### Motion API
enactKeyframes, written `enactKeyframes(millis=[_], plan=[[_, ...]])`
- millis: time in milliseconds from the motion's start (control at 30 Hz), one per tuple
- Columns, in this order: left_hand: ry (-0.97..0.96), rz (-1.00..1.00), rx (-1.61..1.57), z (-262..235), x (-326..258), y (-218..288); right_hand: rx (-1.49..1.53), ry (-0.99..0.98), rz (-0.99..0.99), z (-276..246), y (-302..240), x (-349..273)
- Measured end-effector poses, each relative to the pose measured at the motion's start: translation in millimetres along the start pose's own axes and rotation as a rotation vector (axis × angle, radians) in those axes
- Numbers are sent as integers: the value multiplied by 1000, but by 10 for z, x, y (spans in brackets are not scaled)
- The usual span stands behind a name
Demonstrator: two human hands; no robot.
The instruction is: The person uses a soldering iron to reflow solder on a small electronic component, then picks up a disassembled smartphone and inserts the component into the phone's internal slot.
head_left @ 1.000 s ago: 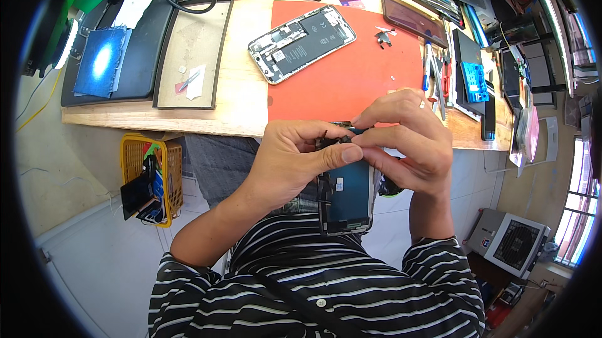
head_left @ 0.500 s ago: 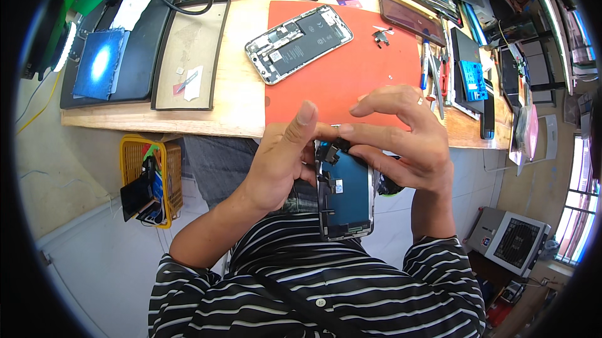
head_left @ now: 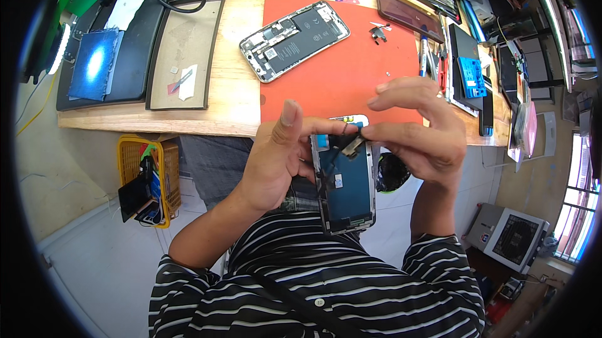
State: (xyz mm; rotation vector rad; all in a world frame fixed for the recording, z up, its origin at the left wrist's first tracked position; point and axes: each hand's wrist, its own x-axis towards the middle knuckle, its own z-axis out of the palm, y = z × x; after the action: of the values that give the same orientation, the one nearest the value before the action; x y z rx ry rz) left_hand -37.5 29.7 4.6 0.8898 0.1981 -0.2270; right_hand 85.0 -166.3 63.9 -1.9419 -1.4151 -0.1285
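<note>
A phone screen assembly (head_left: 352, 197), its dark blue back toward me, hangs over my lap below the table's edge. My left hand (head_left: 266, 161) grips its left edge, with the thumb raised and the index finger across the upper end. A thin black flex cable (head_left: 351, 148) with a small metallic connector crosses the upper part of the panel. My right hand (head_left: 433, 140) pinches this cable near the top with thumb and index finger, the other fingers curled above. The opened phone body (head_left: 295, 41), its black battery showing, lies slanted on the orange mat (head_left: 326, 96).
Small dark parts (head_left: 379, 33) lie near the mat's right side, below a dark phone (head_left: 410, 15). Pens and tools (head_left: 433, 65) line the right. A shallow tray (head_left: 188, 43) and a dark case (head_left: 135, 43) are at left, above a yellow basket (head_left: 168, 181).
My right hand has moved slightly right. The flex cable has lifted and turned up toward the right, and the pale upper end of the screen assembly now shows.
</note>
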Motion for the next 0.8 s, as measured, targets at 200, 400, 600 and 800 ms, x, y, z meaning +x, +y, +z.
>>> enactKeyframes(millis=[200,400,600,800], plan=[[-7,119,14,27,-21,48,100,80,122,-61,-3,-96],[41,180,24,15,-41,23,170,235,221,-103,64,-264],[41,252,-80,85,-24,26,319,433,288,-91,52,-347],[41,121,-118,32,-21,7,234,249,266,206,-180,-203]])
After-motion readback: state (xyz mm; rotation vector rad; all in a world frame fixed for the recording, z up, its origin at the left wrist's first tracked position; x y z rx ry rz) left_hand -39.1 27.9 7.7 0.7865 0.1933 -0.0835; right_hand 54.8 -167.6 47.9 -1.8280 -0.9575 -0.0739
